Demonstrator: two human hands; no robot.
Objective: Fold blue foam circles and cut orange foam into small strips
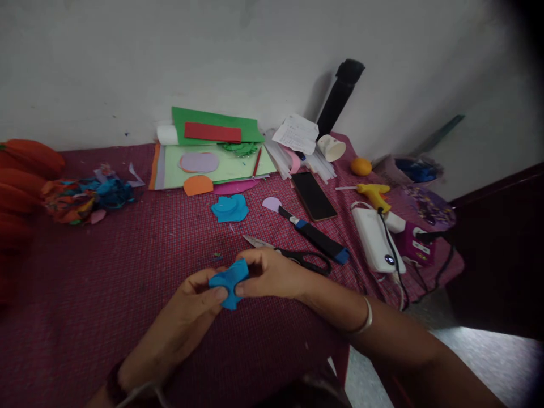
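Between my two hands is a blue foam-like craft piece with wavy, folded edges. My left hand pinches its left side, thumb on top. On the right side, the thumb and fingers of my right hand are closed on the same piece. Scissors with black handles lie just beyond my right hand, partly hidden by it. Farther back on the cloth rests a stack of similar blue pieces. A black and blue tool with a round lilac piece at its tip lies to the right.
Coloured sheets lie along the wall, with an orange cutout before them. A phone, a yellow glue gun, a white power bank and cables occupy the right. Scraps are heaped at left, near orange rolls.
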